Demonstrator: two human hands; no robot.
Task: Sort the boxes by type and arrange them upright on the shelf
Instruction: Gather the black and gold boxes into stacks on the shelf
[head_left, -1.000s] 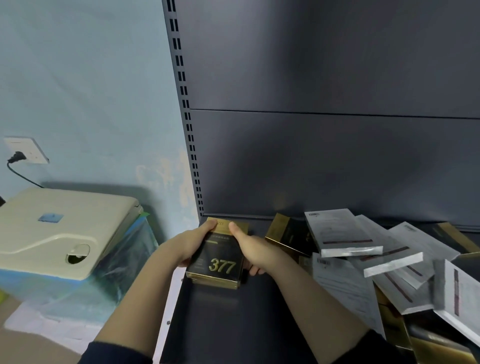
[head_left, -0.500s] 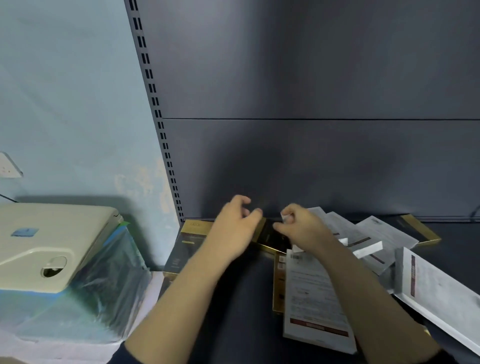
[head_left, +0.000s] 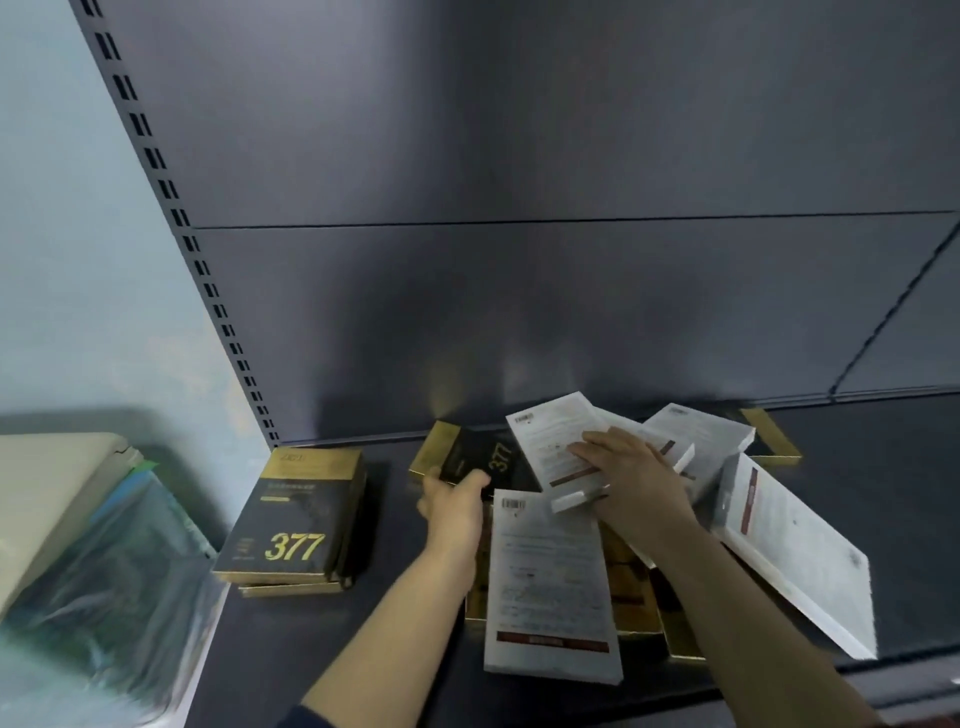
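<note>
Gripping black box in left hand, right hand atop white box

Prob. a shop/stockroom: dark slotted-upright metal shelf w/ loose retail boxes.

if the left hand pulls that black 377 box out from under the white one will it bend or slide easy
The black 377 box looks rigid with crisp gold edges, so bending seems unlikely. Its glossy face probably slides easily. The white box overlapping it may tip as it leaves.

Bare shelf right of box pile
</note>
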